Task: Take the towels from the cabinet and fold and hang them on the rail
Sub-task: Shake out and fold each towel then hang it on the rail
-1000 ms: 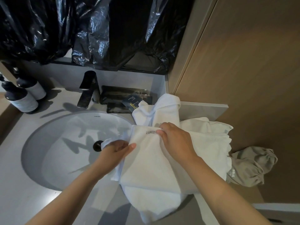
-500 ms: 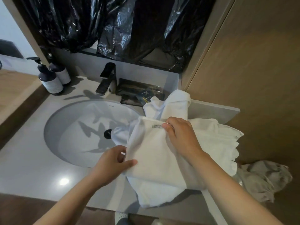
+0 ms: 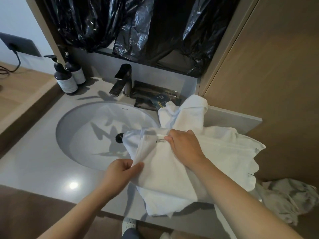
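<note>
A white towel (image 3: 165, 171) lies folded on the counter's right side, partly over the sink's rim and the front edge. My left hand (image 3: 120, 171) pinches its left edge between thumb and fingers. My right hand (image 3: 184, 145) grips the top edge next to the small sewn label (image 3: 160, 140). More white towels (image 3: 186, 112) are bunched behind and to the right, reaching past the counter's right end. No rail or cabinet shows in this view.
The grey counter (image 3: 39, 163) holds a round sink (image 3: 89, 135), a dark tap (image 3: 121, 80), two pump bottles (image 3: 65, 78) at back left and a dark tray (image 3: 151, 94). Black plastic sheeting (image 3: 131, 26) hangs behind. A beige cloth (image 3: 291, 199) lies low right by the wooden wall.
My left hand has slid down the towel's left edge toward me and now pinches it lower. The right hand stays at the label. My head has pulled back, showing more of the counter.
</note>
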Demonstrator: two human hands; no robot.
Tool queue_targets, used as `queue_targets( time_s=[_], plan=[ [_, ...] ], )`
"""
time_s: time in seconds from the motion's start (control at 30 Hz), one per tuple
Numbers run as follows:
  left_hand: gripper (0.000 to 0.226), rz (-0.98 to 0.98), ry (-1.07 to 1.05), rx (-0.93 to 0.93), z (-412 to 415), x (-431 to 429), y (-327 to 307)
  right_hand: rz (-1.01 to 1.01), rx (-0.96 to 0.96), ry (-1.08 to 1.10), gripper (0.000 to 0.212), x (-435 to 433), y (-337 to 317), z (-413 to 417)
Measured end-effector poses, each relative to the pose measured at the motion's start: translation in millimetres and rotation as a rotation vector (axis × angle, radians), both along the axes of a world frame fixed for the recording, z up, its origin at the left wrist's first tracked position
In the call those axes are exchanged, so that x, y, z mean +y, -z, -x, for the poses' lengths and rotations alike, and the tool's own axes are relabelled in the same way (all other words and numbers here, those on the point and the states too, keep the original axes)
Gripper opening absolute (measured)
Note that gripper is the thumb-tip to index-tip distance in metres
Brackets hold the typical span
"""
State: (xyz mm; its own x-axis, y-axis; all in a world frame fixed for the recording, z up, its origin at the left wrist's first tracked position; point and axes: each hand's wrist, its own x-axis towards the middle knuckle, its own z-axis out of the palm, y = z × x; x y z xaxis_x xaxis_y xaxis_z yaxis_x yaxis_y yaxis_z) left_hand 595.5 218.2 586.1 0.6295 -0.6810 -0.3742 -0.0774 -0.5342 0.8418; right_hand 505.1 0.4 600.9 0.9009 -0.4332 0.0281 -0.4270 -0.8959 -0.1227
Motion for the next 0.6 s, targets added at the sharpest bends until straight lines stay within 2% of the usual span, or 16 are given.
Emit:
queue_targets(
  time_s=[0.1, 0.23, 0.43, 0.6],
  plan=[
    [0.054, -0.064, -0.035, -0.111, 4.2, -1.7, 13.7, 0.057, -0.010, -0.004, 0.033, 1.5, 4.4, -0.5],
    [0.044, -0.100, -0.054, -0.264, 8.2, -6.7, 20.2, 0.017, -0.175, 0.017, 0.032, -1.5, 1.9, 2.1],
    [0.049, -0.146, -0.034, -0.230, 1.0, -14.8, 30.7, 0.079, -0.001, 0.025, 0.032, -11.0, 11.7, -11.5],
    [0.054, -0.190, -0.009, -0.144, -5.1, -16.5, 33.8, 0.087, 0.060, 0.018, 0.036, -10.4, 13.2, -8.5]
  ],
)
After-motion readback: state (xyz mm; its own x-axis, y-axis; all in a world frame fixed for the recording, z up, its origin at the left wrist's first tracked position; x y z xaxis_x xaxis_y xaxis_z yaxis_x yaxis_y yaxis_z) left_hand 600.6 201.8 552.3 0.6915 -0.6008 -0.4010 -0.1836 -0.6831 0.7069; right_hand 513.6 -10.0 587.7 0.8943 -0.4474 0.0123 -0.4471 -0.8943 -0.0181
